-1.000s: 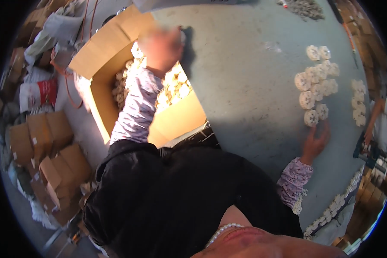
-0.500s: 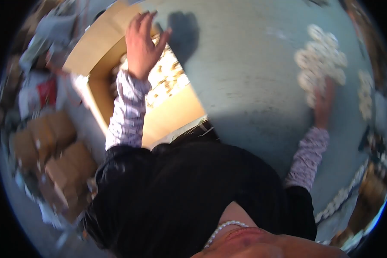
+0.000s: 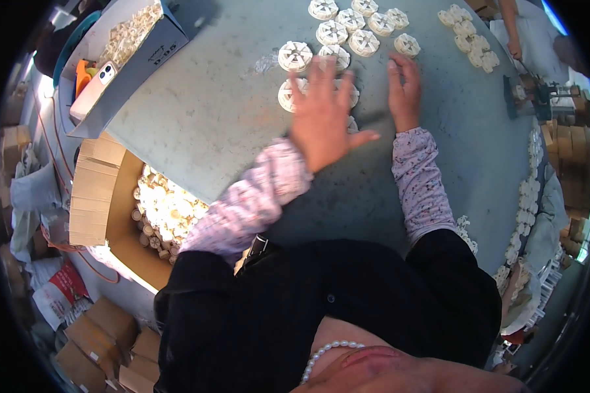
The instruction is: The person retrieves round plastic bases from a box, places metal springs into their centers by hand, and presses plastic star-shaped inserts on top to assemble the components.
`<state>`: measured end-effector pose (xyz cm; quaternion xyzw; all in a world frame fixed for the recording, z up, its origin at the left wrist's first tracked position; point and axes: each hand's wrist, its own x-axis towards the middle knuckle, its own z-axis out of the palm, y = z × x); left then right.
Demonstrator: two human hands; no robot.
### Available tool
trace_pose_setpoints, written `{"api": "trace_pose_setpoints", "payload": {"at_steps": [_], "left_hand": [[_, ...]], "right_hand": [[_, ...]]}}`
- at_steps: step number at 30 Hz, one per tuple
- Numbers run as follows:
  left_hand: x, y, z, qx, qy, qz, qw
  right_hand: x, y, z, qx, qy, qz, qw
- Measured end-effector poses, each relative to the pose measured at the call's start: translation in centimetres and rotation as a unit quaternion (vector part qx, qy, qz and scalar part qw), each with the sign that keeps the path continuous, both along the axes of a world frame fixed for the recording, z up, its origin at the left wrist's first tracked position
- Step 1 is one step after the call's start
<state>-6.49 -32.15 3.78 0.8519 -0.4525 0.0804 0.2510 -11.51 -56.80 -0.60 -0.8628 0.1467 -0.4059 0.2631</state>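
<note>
the left hand [image 3: 322,128] is spread open over white slotted discs [image 3: 332,33] on the worktop [image 3: 223,124], more lying just beyond its fingers; the right hand [image 3: 405,95] is loosely open, one disc [image 3: 407,45] by its fingertips; a light, flat touch should best keep discs from tipping or overlapping

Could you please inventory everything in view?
Table: one, grey, centre.
Round parts: about twelve, white, upper middle.
Farther parts: many, cream, right side.
Open carton: one, brown, left.
Small pieces: many, cream, inside carton.
Printed box: one, grey, upper left.
Phone: one, pink, upper left.
Sack: one, white and red, lower left.
Boxes: several, brown, lower left.
Co-worker: one, pale clothing, upper right.
Left hand: one, bare, over round parts.
Right hand: one, bare, beside round parts.
</note>
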Motion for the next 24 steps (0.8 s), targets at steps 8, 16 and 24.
{"api": "trace_pose_setpoints", "payload": {"at_steps": [8,16,24], "left_hand": [[3.3,-3.5,-1.5,0.130,0.004,0.168,0.977],[6.2,16.5,-2.1,0.112,-0.011,0.248,0.962],[9.2,27.6,-0.1,0.173,-0.128,0.422,0.881]], "right_hand": [[-1.2,0.8,-0.4,0.121,0.032,0.002,0.992],[0.2,-2.2,-0.1,0.038,-0.013,-0.026,0.999],[7.4,-5.5,1.3,-0.192,0.040,0.021,0.980]]}}
